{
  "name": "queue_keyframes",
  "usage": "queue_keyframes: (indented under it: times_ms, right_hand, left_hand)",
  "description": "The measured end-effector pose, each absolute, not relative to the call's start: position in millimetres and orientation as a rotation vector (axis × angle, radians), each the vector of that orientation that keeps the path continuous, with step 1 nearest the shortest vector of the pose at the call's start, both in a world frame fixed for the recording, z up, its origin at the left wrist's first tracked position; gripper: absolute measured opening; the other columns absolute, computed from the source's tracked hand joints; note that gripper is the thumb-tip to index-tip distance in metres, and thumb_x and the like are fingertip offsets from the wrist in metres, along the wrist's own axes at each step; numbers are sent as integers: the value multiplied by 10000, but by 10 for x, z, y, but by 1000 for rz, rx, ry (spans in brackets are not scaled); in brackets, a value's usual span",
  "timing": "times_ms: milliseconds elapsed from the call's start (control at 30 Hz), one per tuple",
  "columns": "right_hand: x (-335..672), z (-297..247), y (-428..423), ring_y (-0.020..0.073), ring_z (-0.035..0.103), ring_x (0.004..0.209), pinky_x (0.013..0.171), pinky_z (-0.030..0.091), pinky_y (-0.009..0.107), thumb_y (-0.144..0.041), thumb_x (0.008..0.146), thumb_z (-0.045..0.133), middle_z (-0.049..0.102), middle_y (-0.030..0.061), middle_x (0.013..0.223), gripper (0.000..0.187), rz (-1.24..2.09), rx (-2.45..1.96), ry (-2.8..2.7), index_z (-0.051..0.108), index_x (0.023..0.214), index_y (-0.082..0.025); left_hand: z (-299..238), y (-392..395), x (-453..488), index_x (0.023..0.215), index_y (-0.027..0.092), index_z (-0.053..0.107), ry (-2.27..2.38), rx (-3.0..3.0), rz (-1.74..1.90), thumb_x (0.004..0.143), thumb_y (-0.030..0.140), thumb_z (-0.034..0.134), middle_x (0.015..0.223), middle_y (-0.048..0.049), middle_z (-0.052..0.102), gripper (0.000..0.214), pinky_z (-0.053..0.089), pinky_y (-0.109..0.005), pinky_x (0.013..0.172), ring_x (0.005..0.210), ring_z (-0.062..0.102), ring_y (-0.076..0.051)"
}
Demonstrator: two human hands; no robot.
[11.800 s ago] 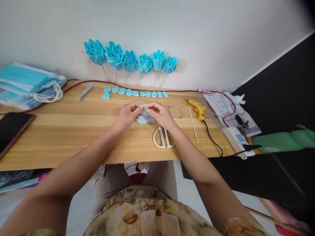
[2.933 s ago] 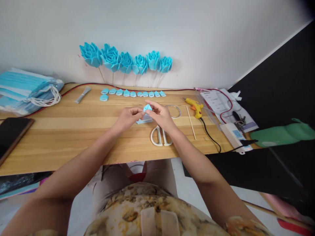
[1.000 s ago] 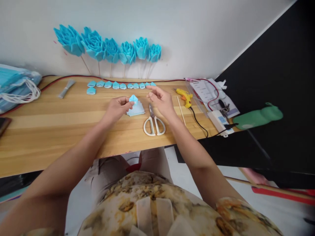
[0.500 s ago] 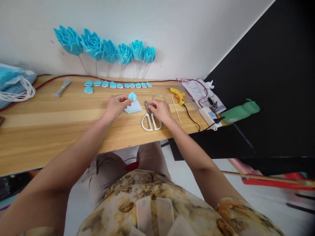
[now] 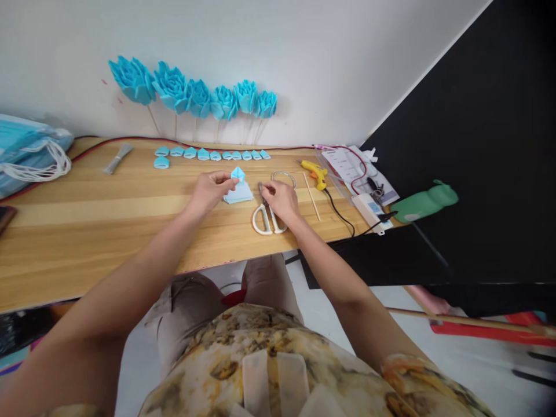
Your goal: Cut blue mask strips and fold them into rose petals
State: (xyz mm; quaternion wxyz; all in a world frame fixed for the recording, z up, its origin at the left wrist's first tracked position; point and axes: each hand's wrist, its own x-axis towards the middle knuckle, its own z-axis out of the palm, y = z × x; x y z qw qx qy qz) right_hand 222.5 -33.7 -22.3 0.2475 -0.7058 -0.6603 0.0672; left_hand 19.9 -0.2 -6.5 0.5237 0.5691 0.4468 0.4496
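My left hand (image 5: pixel 212 188) is closed, pinching a small folded piece of light blue fabric (image 5: pixel 238 174) with a pointed top between thumb and fingers. Just under it on the wooden table lies a stack of pale blue squares (image 5: pixel 238 194). My right hand (image 5: pixel 281 198) is curled with its fingertips pressed together over the blades of the white-handled scissors (image 5: pixel 262 221). The scissors lie flat, their handles toward me. Whether those fingertips grip the blades or something small is hidden. Behind my right hand lies a wire-like ring (image 5: pixel 286 174), partly covered by it.
Folded blue petals (image 5: pixel 203 154) line the back of the table (image 5: pixel 108 231). Blue fabric flowers (image 5: pixel 171 87) on sticks lean against the wall. To the right are a thin stick (image 5: pixel 311 197), a yellow glue gun (image 5: pixel 316 174), a power strip (image 5: pixel 371 211) and a green bottle (image 5: pixel 423 202).
The whole view has shifted slightly down and right. My left hand still holds the folded fabric, and my right hand stays over the scissors.
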Motion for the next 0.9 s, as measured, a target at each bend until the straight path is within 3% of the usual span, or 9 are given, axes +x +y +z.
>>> queue_keyframes:
  times_ms: [167,667,900]
  right_hand:
    - [2244,-265,-299,191,659,818,679,419,285,-286,904,550,752,39,892,196,213,-1954,-1755,732,903,-213]
    - [2291,-324,-309,206,686,894,792,458,304,-257,979,452,755,78,951,220,304,-1897,-1682,651,1033,-181]
    - [2240,-211,-437,178,661,887,793,484,288,-369,991,452,726,35,940,249,227,-1580,-1649,659,986,-231]
  left_hand:
    - [-45,-20,199,669,166,664,1092,1347,1051,655,382,739,609,14,579,230,330,-216,497,529,434,-83]
    - [-64,-38,195,678,172,670,1084,1394,971,648,476,769,629,1,609,320,353,-215,507,542,464,-92]
    - [-77,-60,209,652,173,667,1020,1373,913,645,485,779,604,7,596,332,340,-216,496,525,450,-85]
